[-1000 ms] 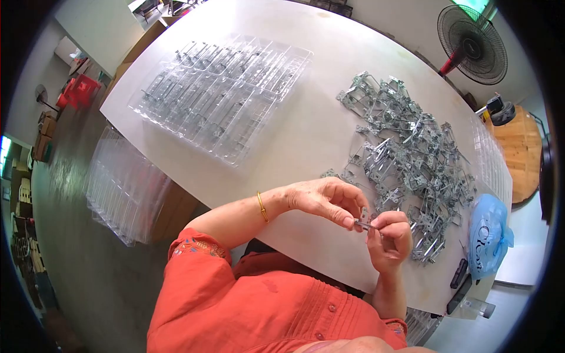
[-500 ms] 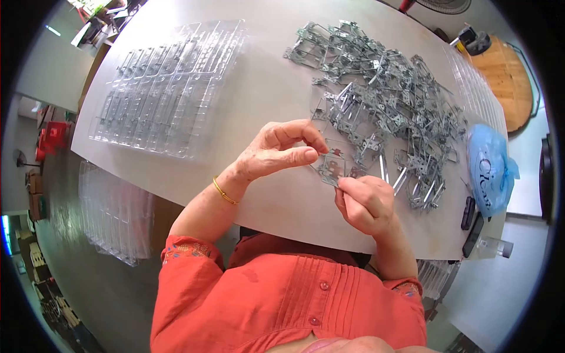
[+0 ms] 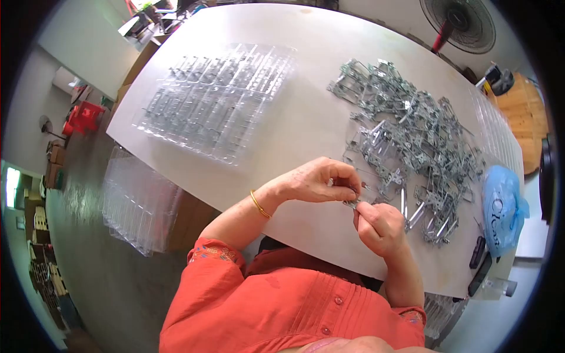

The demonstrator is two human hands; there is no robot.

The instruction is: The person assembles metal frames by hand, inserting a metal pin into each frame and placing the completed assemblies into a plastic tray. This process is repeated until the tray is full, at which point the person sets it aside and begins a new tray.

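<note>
Between both hands is a small flat metal bracket [image 3: 351,204], mostly covered by fingers. The thumb and fingertips of my left hand [image 3: 321,181] pinch its left end; a gold bangle circles that wrist. My right hand [image 3: 381,229] is curled closed, with thumb and index finger on the bracket's other end. Just beyond the hands lies a tangled pile of grey metal brackets and rods [image 3: 412,126]. To the left, a clear plastic tray [image 3: 215,103] holds rows of similar metal parts in its slots.
A blue plastic bag [image 3: 502,209] sits at the table's right, near dark tools [image 3: 478,253] and a clear bottle [image 3: 497,287]. More clear trays [image 3: 141,200] are stacked below the left edge. A fan [image 3: 458,23] stands beyond the far edge of the white table [image 3: 294,129].
The view has shifted, so the table sits lower and further right. My hands have come closer together, and the bracket has turned from face-on to nearly edge-on. My left fingers have closed further onto it.
</note>
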